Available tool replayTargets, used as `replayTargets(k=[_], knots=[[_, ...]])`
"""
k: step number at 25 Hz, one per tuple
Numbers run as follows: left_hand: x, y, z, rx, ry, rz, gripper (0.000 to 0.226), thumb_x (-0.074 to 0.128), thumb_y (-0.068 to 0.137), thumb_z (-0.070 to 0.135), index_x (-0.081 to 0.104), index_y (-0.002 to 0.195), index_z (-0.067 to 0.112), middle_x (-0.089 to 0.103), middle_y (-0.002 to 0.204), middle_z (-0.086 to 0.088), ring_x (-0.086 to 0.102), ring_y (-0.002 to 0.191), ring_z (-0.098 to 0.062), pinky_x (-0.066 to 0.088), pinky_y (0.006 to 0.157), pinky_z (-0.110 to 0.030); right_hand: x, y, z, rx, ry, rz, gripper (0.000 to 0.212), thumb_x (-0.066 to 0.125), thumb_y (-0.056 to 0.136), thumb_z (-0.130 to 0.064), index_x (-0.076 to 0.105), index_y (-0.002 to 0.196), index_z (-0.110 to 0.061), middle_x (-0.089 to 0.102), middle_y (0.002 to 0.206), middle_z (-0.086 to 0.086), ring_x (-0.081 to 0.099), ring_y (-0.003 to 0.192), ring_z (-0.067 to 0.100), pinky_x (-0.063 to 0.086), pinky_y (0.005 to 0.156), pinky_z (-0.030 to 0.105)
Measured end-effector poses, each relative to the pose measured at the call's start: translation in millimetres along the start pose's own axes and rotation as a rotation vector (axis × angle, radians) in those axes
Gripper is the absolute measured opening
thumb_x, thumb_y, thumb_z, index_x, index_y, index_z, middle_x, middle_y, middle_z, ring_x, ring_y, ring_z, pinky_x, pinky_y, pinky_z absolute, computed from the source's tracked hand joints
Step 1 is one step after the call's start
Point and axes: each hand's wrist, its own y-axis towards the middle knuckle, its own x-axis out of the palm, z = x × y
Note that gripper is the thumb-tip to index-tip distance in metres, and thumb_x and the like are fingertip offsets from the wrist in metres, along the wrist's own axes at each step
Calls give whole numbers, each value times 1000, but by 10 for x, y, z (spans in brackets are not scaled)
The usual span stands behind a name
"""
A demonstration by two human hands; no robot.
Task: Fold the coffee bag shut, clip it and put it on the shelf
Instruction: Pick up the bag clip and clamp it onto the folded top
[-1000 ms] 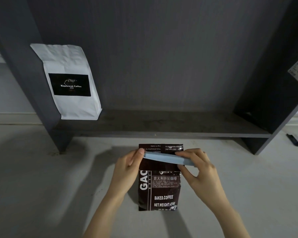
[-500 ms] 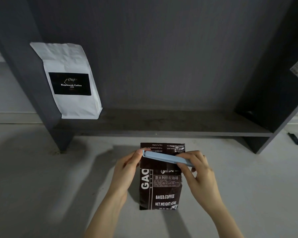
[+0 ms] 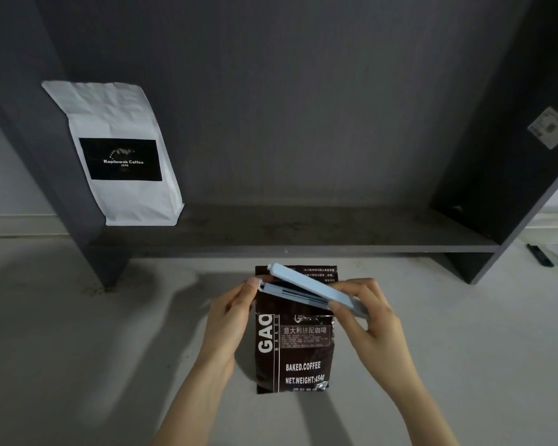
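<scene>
A dark brown coffee bag (image 3: 295, 352) with white lettering stands on the pale floor in front of a dark grey shelf (image 3: 303, 235). Its top is folded over toward me. A long light blue clip (image 3: 303, 289) lies across the fold with its two arms spread apart at the left end. My right hand (image 3: 364, 320) pinches the clip's hinged right end. My left hand (image 3: 236, 312) holds the bag's upper left edge, fingertips touching the lower arm of the clip.
A white coffee bag (image 3: 123, 156) with a black label leans at the left end of the shelf board. The shelf's side panels (image 3: 509, 149) rise left and right. A small black object (image 3: 540, 255) lies on the floor at the far right.
The clip was shut along the fold; now its upper arm has swung up and its left end gapes apart. Both hands stay at the bag's top.
</scene>
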Motion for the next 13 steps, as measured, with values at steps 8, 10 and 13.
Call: replayTargets(k=[8,10,13], knots=[[42,-12,15,-22,-43,50,26,50,86,29,69,69,34,69,79,10,61,80,-7,44,75,-22,-221,-111,129,187,31,-242,19,66,77,-12,63,78,-31,62,84,-9,57,76,5,44,65,12],[43,-17,30,-26,-45,58,28,51,86,29,68,66,34,69,78,11,61,81,-5,44,75,-22,-282,-129,109,256,117,-299,15,66,76,-10,65,77,-24,66,78,-7,56,64,1,41,60,13],[34,-9,24,-29,-61,54,26,50,86,30,68,68,33,69,81,10,62,84,-6,44,79,-23,-362,-146,77,302,219,-331,13,64,76,-5,67,76,-17,69,74,-8,56,63,3,44,58,14]])
